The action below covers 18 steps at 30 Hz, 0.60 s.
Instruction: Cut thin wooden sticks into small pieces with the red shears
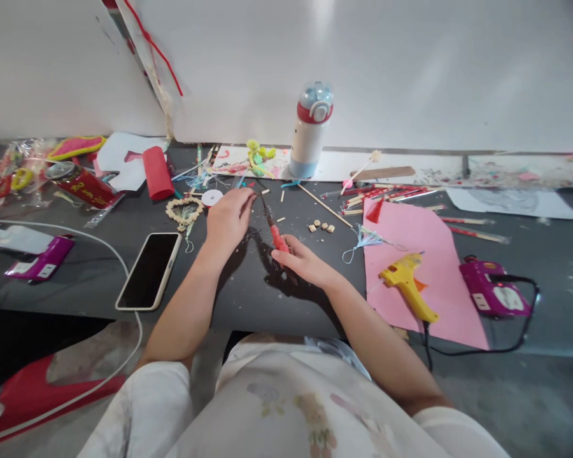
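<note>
A bottle stands upright at the back of the worktop. Left of the bottle lies a red roll, with a can farther left. Nearer than the bottle, also leftward, is a phone. Right of the bottle and nearer, a glue gun rests on a pink sheet; a purple socket sits still farther right of the bottle.

The dark grey counter was flecked with pale specks. To the left lay a phone, screen up and dark, a red can, and a heart-shaped ring near a white disc. Small tan pieces sat mid-counter. Rightward lay a pink sheet, with a purple box just beside it.
</note>
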Available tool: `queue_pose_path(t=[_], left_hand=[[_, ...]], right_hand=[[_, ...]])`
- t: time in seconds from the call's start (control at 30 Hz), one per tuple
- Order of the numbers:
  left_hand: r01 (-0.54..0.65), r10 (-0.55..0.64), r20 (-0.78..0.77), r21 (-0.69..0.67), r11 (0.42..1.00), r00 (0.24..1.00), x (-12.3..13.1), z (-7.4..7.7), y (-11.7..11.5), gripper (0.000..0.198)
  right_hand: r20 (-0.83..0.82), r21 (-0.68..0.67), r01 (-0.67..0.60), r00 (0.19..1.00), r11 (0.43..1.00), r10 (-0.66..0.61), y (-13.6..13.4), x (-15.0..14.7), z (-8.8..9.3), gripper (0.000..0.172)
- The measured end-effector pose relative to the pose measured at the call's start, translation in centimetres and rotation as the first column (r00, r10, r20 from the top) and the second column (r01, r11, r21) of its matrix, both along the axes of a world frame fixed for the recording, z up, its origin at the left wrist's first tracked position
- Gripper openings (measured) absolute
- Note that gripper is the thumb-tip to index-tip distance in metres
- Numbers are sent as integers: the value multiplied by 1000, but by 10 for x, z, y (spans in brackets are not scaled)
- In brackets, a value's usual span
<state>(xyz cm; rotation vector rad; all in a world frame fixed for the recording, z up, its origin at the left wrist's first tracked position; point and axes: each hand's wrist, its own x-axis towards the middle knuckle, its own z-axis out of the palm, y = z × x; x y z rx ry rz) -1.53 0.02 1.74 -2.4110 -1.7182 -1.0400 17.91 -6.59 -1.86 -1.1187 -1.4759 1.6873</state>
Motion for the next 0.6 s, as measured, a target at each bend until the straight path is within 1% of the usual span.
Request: queue_pose_path(t=[0.1, 0.2, 0.27, 0.37, 0.6], left_hand=[[-2, 3, -64, 4, 1000, 998, 0, 0, 0, 31], [15, -17, -78, -21, 1000, 997, 1, -2, 1, 30], [40, -42, -44, -42, 998, 998, 3, -3, 1, 30], [59, -57, 35, -53, 997, 998, 5, -3, 1, 30], [126, -104, 187, -108, 986, 977, 4, 0, 2, 33]], right_hand=[[-29, -20, -27, 999, 999, 27, 0, 0, 0, 39], [-70, -41, -86, 994, 995, 83, 0, -1, -2, 41], [-79, -30, -110, 991, 993, 108, 0, 0, -4, 41], [-70, 4, -109, 992, 994, 109, 1, 1, -4, 40], [-86, 41, -146, 985, 988, 149, 1, 4, 1, 40]])
